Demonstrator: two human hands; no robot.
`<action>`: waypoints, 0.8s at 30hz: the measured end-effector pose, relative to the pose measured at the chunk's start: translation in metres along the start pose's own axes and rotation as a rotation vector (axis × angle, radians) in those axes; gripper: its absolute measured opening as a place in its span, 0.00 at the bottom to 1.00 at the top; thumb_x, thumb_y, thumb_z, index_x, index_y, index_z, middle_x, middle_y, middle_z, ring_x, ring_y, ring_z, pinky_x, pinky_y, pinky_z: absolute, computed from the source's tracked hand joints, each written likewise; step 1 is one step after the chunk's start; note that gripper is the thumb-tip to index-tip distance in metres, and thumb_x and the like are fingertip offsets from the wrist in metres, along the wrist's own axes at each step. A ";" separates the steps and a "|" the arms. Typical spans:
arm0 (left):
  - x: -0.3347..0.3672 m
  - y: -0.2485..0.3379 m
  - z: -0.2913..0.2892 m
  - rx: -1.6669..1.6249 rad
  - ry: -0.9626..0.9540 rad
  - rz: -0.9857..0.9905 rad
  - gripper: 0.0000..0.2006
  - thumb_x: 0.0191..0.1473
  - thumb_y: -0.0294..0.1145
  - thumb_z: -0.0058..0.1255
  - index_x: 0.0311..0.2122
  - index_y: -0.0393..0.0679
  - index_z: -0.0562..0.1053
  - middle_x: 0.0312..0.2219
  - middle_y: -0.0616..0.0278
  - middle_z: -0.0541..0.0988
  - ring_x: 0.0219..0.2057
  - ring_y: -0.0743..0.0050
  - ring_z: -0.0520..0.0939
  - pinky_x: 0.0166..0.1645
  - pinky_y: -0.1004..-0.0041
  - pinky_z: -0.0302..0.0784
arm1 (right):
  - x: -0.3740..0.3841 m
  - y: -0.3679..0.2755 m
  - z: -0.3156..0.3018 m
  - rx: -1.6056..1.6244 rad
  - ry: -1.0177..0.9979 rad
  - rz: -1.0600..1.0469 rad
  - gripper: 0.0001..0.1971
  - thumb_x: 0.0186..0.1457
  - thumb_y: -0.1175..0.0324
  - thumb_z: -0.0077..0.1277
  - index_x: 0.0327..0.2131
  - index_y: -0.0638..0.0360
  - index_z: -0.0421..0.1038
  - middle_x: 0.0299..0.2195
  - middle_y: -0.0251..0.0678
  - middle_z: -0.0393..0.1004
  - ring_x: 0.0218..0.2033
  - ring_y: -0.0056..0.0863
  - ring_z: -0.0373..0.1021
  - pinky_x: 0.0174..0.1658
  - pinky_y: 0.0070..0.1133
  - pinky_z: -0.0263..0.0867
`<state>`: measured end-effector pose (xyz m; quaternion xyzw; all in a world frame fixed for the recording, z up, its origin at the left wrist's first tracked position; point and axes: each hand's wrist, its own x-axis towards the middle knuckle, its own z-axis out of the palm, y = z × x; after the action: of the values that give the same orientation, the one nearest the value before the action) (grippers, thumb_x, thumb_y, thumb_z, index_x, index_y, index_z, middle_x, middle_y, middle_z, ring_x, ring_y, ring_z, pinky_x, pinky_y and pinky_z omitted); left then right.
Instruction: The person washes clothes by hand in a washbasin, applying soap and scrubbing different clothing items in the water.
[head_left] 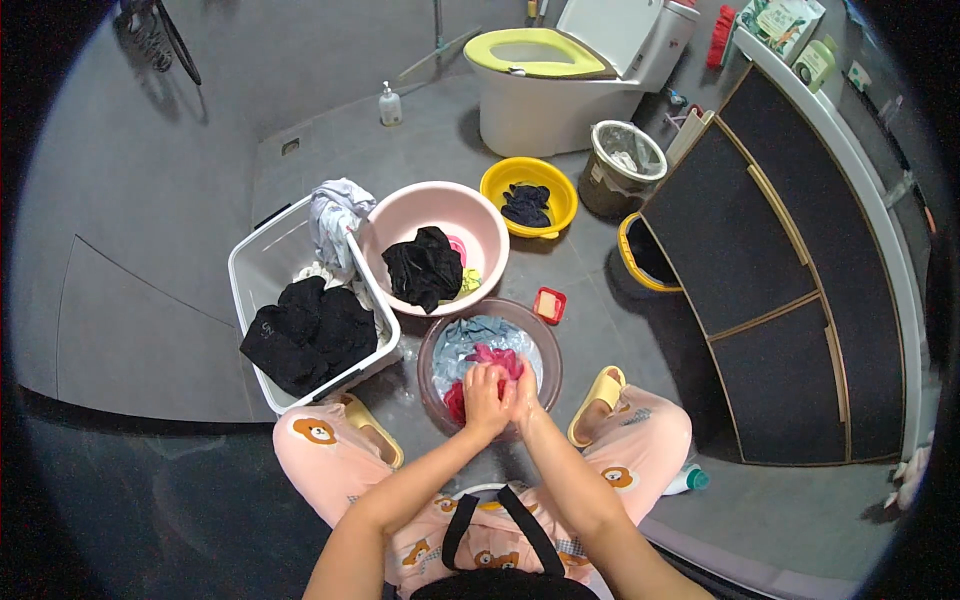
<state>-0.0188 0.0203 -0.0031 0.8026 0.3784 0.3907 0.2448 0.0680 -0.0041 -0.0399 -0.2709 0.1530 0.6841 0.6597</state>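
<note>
Both my hands are together over a brownish basin (430,385) on the floor between my feet. A wet red-pink cloth (497,357) is bunched between them. My left hand (487,397) has its fingers wrapped round the cloth. Pressed against it from the right, my right hand (523,392) also grips the cloth; some fingertips are hidden. Part of the red fabric hangs down left of my hands into the basin. Behind them, a light blue garment (478,335) lies in sudsy water.
A pink basin (490,225) with dark clothing stands beyond. Left of it is a white laundry bin (245,270) of clothes. A soap box (549,305) sits right of my basin. Farther off are a yellow basin (567,190), a trash bin (605,190) and a toilet (540,115). A dark cabinet (780,380) bounds the right.
</note>
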 end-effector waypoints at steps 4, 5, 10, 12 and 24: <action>-0.001 0.004 0.005 -0.116 -0.031 -0.018 0.10 0.38 0.31 0.49 0.18 0.39 0.62 0.18 0.54 0.65 0.23 0.54 0.67 0.29 0.62 0.59 | 0.018 0.007 -0.020 0.007 0.051 0.003 0.14 0.51 0.62 0.35 0.35 0.59 0.66 0.32 0.37 0.69 0.34 0.31 0.66 0.39 0.26 0.63; 0.001 0.001 0.005 -0.110 -0.030 -0.023 0.10 0.38 0.31 0.49 0.18 0.39 0.62 0.18 0.54 0.65 0.23 0.54 0.67 0.29 0.62 0.59 | 0.020 0.012 -0.016 -0.016 0.085 -0.032 0.14 0.51 0.61 0.35 0.35 0.59 0.66 0.32 0.37 0.69 0.33 0.31 0.66 0.38 0.26 0.63; 0.005 -0.006 0.005 -0.207 -0.001 -0.159 0.10 0.41 0.32 0.49 0.17 0.38 0.66 0.17 0.50 0.70 0.21 0.52 0.71 0.27 0.65 0.63 | 0.026 0.021 -0.007 -0.157 0.267 -0.195 0.14 0.50 0.59 0.39 0.32 0.58 0.68 0.29 0.36 0.70 0.30 0.31 0.67 0.35 0.25 0.64; 0.004 -0.013 0.019 -0.281 0.071 -0.306 0.11 0.42 0.34 0.49 0.17 0.39 0.69 0.15 0.55 0.72 0.16 0.64 0.71 0.23 0.70 0.63 | 0.029 0.019 -0.009 -0.222 0.322 -0.248 0.14 0.49 0.58 0.41 0.30 0.58 0.68 0.28 0.36 0.70 0.29 0.31 0.67 0.34 0.25 0.65; 0.027 -0.090 0.002 -0.940 -0.665 -0.991 0.18 0.44 0.41 0.50 0.36 0.38 0.70 0.28 0.59 0.75 0.30 0.67 0.75 0.37 0.69 0.69 | -0.007 0.028 0.017 -2.222 -0.043 -0.601 0.18 0.35 0.67 0.49 0.34 0.64 0.66 0.38 0.50 0.65 0.40 0.43 0.62 0.43 0.31 0.59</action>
<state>-0.0437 0.0955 -0.0543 0.4254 0.3947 0.0927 0.8091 0.0377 -0.0027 -0.0260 -0.7166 -0.6165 0.2609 0.1960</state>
